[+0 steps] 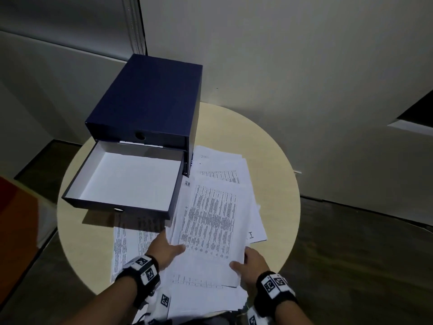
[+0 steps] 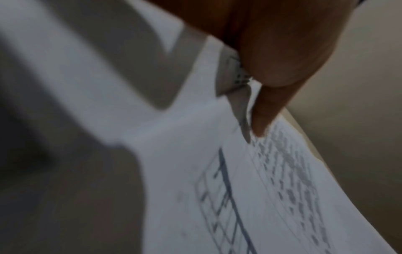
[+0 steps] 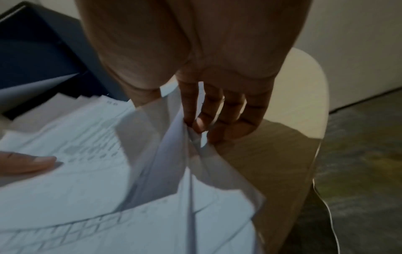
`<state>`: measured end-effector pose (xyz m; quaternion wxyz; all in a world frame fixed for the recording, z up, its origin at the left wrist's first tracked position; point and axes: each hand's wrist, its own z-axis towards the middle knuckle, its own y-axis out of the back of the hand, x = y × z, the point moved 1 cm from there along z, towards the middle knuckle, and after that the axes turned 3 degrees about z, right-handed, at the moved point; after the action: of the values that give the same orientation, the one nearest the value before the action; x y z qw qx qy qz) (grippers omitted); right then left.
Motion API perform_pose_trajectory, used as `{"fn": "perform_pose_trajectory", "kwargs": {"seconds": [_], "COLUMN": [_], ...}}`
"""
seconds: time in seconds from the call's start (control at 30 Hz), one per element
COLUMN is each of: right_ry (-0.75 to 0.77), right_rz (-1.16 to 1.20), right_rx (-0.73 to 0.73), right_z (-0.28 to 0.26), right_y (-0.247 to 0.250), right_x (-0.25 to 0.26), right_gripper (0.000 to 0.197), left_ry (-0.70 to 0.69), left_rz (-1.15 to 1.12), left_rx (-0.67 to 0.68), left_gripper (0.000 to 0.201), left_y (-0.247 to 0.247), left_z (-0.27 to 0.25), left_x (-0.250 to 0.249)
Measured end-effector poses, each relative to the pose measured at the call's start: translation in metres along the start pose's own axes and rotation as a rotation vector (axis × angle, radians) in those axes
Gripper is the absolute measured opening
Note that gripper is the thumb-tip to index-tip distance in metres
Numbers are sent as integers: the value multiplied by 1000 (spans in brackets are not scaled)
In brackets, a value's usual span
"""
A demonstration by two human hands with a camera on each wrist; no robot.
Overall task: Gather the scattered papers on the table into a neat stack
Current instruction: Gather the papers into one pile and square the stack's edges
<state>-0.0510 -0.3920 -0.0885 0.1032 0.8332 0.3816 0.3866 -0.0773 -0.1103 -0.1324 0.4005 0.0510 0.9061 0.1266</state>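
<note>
Printed papers lie scattered over the right and front of a round beige table (image 1: 271, 184). A bundle of sheets (image 1: 210, 221) with dense tables of text is lifted slightly at its near end. My left hand (image 1: 169, 250) grips its left edge, thumb on top. My right hand (image 1: 243, 261) grips the near right corner, thumb (image 3: 28, 163) on the print and fingers (image 3: 217, 116) curled under the sheet edges. The left wrist view is blurred; the left thumb (image 2: 261, 120) presses on a printed sheet (image 2: 282, 189). More sheets (image 1: 131, 242) lie to the left, partly under the drawer.
A navy drawer box (image 1: 150, 99) stands at the back left of the table, its lower drawer (image 1: 131, 177) pulled out and white inside. Sheets (image 1: 220, 165) reach up against the box. A red-orange object (image 1: 16, 212) is at the left. A thin white cable (image 3: 326, 206) lies on the floor.
</note>
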Motion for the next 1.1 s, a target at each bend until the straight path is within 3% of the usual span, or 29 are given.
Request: {"fn": "perform_pose_trajectory", "kwargs": {"seconds": [0.1,0.17,0.3,0.4,0.47,0.57,0.7,0.73,0.8,0.87,0.9,0.97,1.1], "right_ry": [19,19,-11,80,189,245,104,88,61,60,48,26,25], "right_rz": [16,126,557,774,809,806,748,741,740,765,771,773,789], "right_rx": [-1,-52,-206,-195,-258,-420,-382,-372,-356,-357,-360,-349,-425], "right_z": [0,-3,-12,-30,-49,-57,-46,-42,-37,-30,-26,-22,-18], "right_y": [5,13,33,56,79,109,115,112,105,97,93,84,82], "right_x": [-2,-5,-14,0,21,36,27,24,21,19,18,16,13], "right_gripper": [28,29,55,33,9,6,24,21,17,15,27,41,45], "left_ry": [-93,-110,-159,-226,-312,-445,-416,-413,-476,-566,-561,-572,-528], "left_rz": [2,-67,-240,-297,-271,-205,-288,-298,-209,-114,-112,-125,-180], "left_rx": [6,49,177,213,161,145,118,122,155,162,170,133,67], "left_gripper": [49,50,54,43,30,27,78,74,30,65,71,62,47], "left_y": [-3,-4,-10,-18,-21,-19,-19,-21,-26,-30,-32,-35,-46], "left_z": [-3,-5,-23,-40,-50,-52,-45,-48,-59,-64,-59,-50,-44], "left_x": [-7,-11,-36,-70,-102,-136,-141,-143,-151,-160,-158,-150,-143]}}
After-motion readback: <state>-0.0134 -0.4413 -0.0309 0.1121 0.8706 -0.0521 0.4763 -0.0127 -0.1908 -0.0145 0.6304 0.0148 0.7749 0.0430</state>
